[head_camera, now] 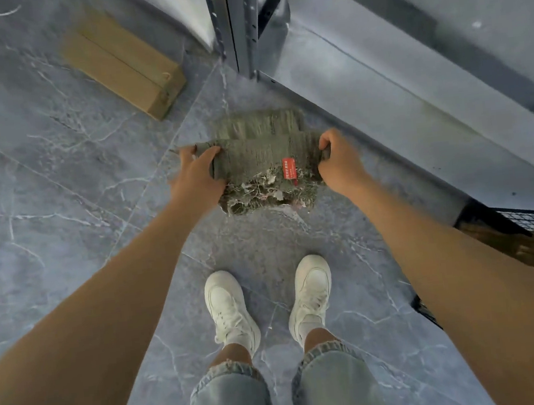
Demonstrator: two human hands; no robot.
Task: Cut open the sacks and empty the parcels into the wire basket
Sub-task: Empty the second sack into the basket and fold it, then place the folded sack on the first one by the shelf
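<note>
Soft, even daylight, faint shadows – wide-angle bending at the edges, slight blur on the far floor (pixel 41 166)

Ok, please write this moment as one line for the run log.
left hand: grips sack left edge | right hand: grips right edge | sack: folded, held above floor | wire basket: at right | cardboard box: on floor

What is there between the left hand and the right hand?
In the head view, the green sack spans the gap between the left hand and the right hand. Each hand grips one end, and a red label sits nearer the right hand.
</note>
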